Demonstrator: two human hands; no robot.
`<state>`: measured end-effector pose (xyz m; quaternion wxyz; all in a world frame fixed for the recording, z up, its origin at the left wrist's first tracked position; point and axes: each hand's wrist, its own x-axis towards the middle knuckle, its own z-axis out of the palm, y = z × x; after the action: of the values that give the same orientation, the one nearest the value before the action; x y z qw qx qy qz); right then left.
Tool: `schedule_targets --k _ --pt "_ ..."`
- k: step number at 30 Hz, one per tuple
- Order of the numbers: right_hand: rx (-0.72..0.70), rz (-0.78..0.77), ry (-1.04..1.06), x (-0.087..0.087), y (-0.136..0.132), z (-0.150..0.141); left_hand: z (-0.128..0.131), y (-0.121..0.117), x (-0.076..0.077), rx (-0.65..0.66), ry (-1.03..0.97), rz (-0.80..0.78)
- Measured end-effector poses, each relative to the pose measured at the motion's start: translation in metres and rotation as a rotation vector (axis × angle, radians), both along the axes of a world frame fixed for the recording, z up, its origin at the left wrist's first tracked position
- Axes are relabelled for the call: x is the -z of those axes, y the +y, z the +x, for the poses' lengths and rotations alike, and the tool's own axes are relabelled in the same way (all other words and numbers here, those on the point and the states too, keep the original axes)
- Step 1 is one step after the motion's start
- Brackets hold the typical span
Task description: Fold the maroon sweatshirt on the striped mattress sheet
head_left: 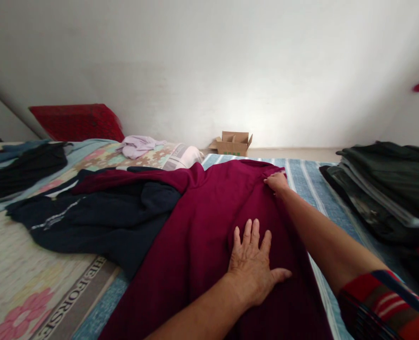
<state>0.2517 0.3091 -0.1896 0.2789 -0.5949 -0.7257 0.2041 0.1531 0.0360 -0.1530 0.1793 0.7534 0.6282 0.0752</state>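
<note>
A maroon long-sleeved top (202, 226) lies spread over the bed, one sleeve stretching left across a dark navy garment (99, 222). My left hand (250, 267) rests flat on the body of the top, fingers apart and thumb out to the right. Farther up, my right hand (277, 182) has its fingers curled on the top's far right edge, gripping the cloth there. The near end of the top runs out of view at the bottom.
On the right, a stack of folded dark clothes (389, 189) sits on the blue striped sheet (304, 177). More dark clothes (25, 165) lie at left. A lilac cloth (138, 145), a red covered object (78, 122) and an opened cardboard box (232, 144) are near the wall.
</note>
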Motion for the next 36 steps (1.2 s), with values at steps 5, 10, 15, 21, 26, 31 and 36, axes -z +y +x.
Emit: schedule_targets --k 5,10,15,21,26,31,36 --pt "0.111 -0.017 -0.153 -0.007 -0.017 -0.003 0.001 0.0 -0.001 0.005 -0.003 -0.006" --pt "0.136 0.086 -0.288 -0.032 -0.044 -0.013 0.001 -0.001 0.002 0.009 -0.015 0.029" --pt "-0.104 0.241 -0.385 -0.052 -0.089 -0.02 0.0 -0.001 0.008 0.016 -0.04 0.069" --pt "-0.312 0.225 -0.504 -0.012 -0.118 -0.011 0.002 0.0 0.001 0.016 -0.026 0.042" --pt "-0.265 0.216 -0.49 0.003 -0.111 -0.007 0.003 0.001 0.003 0.027 0.039 0.048" --pt "-0.28 0.246 -0.478 -0.021 -0.132 -0.007 0.004 0.005 0.009 0.03 0.12 0.091" --pt "-0.396 0.217 -0.363 -0.021 -0.172 0.0 0.005 0.007 0.009 0.068 0.131 0.041"
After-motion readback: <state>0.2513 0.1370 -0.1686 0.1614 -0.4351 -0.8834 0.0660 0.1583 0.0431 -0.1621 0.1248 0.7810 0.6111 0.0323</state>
